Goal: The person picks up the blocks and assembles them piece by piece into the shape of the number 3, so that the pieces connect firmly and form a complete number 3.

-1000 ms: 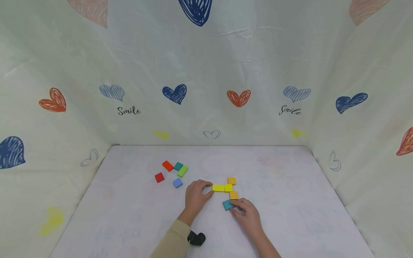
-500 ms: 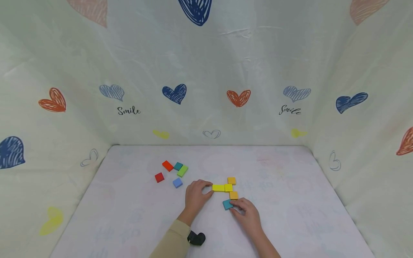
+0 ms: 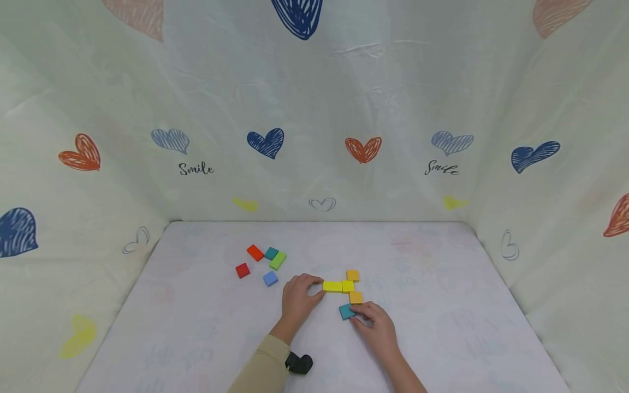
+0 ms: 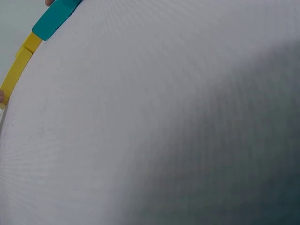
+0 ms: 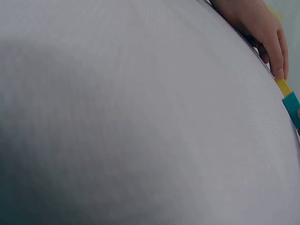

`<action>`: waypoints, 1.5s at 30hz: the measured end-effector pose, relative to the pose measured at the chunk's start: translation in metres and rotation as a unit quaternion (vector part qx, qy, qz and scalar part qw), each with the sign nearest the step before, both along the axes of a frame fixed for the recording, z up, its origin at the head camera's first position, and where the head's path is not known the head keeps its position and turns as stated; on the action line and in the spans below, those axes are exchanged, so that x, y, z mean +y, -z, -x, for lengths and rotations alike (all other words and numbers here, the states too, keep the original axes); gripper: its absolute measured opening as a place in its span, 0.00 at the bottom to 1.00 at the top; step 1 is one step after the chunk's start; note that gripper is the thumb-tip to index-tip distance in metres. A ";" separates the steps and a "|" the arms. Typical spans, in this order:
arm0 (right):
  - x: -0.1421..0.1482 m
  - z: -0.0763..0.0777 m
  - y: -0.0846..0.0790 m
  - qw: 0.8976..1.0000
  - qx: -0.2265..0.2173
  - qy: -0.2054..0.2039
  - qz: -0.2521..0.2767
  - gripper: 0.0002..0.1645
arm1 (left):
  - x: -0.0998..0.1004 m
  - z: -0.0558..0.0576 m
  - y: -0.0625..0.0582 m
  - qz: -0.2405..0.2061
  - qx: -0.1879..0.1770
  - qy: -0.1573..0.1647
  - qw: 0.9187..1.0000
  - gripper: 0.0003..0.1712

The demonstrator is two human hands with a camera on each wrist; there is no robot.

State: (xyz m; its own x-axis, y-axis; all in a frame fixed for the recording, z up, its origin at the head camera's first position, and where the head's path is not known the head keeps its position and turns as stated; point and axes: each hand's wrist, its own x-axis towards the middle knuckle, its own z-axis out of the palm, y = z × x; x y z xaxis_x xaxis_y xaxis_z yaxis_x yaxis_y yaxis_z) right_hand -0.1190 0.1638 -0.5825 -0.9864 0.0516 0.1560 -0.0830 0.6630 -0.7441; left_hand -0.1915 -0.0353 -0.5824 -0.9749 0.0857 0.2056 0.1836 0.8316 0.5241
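Observation:
In the head view, my left hand pinches the left end of a long yellow block between thumb and finger. A square yellow block sits against its right end, with one orange block behind and another orange block in front. Nearer to me, my right hand pinches the right side of a teal block, close to the front orange block. The left wrist view catches the teal block and yellow block at its upper left corner. Along the right wrist view's edge are the left hand and teal block.
Left of the hands lie several loose blocks: an orange-red block, a red block, a dark teal block, a green block and a blue block. A black object shows beside the left sleeve.

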 end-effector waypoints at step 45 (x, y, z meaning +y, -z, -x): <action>-0.017 0.056 -0.073 0.986 -0.011 -0.152 0.063 0.12 | -0.087 0.018 -0.065 -0.062 -0.070 0.044 0.995 0.22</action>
